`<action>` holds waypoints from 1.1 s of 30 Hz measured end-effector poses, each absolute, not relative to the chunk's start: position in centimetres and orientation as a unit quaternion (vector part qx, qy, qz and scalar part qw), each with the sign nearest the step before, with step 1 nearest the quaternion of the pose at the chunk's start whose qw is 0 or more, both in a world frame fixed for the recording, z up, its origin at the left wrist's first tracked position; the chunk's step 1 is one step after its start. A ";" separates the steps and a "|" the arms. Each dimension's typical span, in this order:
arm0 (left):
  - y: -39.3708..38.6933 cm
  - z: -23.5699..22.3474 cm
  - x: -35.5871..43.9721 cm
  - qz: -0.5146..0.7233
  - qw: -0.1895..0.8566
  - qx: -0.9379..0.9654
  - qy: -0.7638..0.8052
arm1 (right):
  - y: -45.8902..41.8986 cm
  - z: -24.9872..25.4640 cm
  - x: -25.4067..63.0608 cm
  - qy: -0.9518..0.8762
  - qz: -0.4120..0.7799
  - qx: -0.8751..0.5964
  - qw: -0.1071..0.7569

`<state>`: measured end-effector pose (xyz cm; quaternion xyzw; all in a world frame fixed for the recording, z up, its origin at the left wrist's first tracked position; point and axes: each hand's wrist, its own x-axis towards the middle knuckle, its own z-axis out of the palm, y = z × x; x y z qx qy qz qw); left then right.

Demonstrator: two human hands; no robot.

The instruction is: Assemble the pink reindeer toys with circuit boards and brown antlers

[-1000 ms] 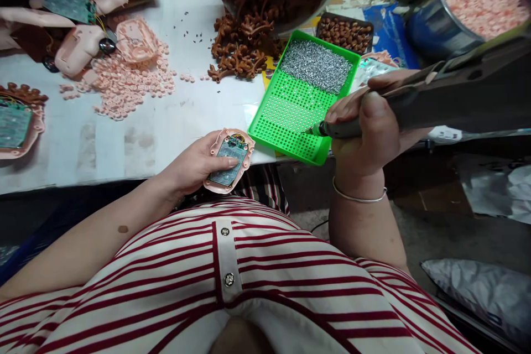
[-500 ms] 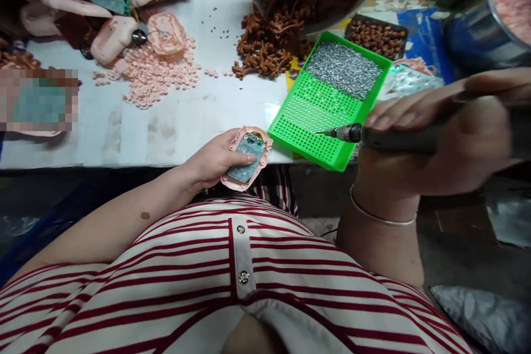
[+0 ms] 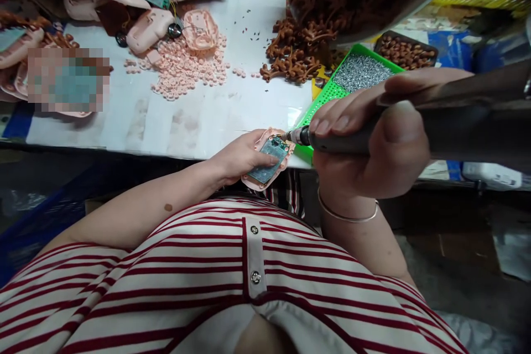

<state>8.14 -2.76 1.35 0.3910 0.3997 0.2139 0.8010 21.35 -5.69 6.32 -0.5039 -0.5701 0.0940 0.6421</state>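
The head view shows us, at the left, a jumble of smooth pale-pink plastic half-shells (image 3: pixel 149 33) beside a loose pile of small pink plastic rings (image 3: pixel 178 72). Next comes our left hand (image 3: pixel 244 155), pinching a palm-sized pale-pink plastic casing half (image 3: pixel 259 183) just off the table's near edge, thumb pressed flat on the blue-green rectangular circuit board (image 3: pixel 265 171) inside it; the fingers beneath are hidden. At the casing's upper right corner sits the slim metal driver bit (image 3: pixel 286 136), near the thin wires; we cannot tell whether it touches or carries a screw. Farther right, the bright green perforated plastic tray (image 3: pixel 323 93) holds small silvery metal screws (image 3: pixel 360 72), and our right hand (image 3: pixel 373 149) is wrapped around the dark grey, thick-bodied power screwdriver (image 3: pixel 464 133). To do this well, we judge, our thumb should pin the board without bending it, clear of the tip; the bit should stand square to the casing, away from the wires, and our right hand should press gently, since thin plastic could crack.
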 end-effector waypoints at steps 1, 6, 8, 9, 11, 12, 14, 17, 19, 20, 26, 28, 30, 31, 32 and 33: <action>-2.8 1.3 8.1 0.214 0.801 0.391 0.400 | -5.6 6.2 21.3 -0.557 0.105 -0.494 0.659; -2.7 1.2 8.2 0.210 0.813 0.386 0.383 | -4.9 5.5 21.4 -0.531 0.150 -0.402 0.731; -2.7 1.3 8.2 0.212 0.815 0.383 0.380 | -4.4 5.4 21.3 -0.524 0.164 -0.351 0.759; -2.7 1.3 8.2 0.213 0.815 0.383 0.380 | -4.2 5.4 21.2 -0.515 0.177 -0.323 0.774; -2.7 1.3 8.2 0.211 0.813 0.385 0.382 | -3.7 5.5 21.2 -0.493 0.205 -0.264 0.804; -2.7 1.3 8.2 0.210 0.813 0.387 0.382 | -3.6 5.5 21.2 -0.480 0.222 -0.245 0.813; -2.7 1.4 8.2 0.209 0.812 0.390 0.382 | -3.3 5.6 21.3 -0.468 0.253 -0.229 0.815; -2.7 1.4 8.1 0.206 0.811 0.393 0.380 | -3.1 5.7 21.4 -0.453 0.259 -0.221 0.824; -2.8 1.4 8.1 0.204 0.811 0.395 0.380 | -2.8 5.6 21.5 -0.452 0.253 -0.210 0.829; -2.8 1.4 8.1 0.203 0.811 0.395 0.380 | -2.7 5.5 21.5 -0.453 0.254 -0.207 0.829; -2.8 1.3 8.0 0.203 0.809 0.402 0.379 | -2.5 5.5 21.8 -0.477 0.219 -0.213 0.824; -2.8 1.3 8.0 0.200 0.806 0.406 0.382 | -2.6 5.6 21.8 -0.478 0.213 -0.242 0.817; -2.7 1.3 8.0 0.196 0.806 0.408 0.381 | -2.6 5.6 21.8 -0.481 0.199 -0.240 0.820; -2.7 1.3 8.0 0.194 0.807 0.408 0.380 | -2.6 5.6 21.8 -0.481 0.195 -0.235 0.822; -2.7 1.3 8.0 0.193 0.807 0.406 0.381 | -2.7 5.5 21.7 -0.480 0.195 -0.229 0.824; -2.7 1.3 8.0 0.193 0.808 0.405 0.383 | -2.7 5.4 21.7 -0.478 0.198 -0.225 0.825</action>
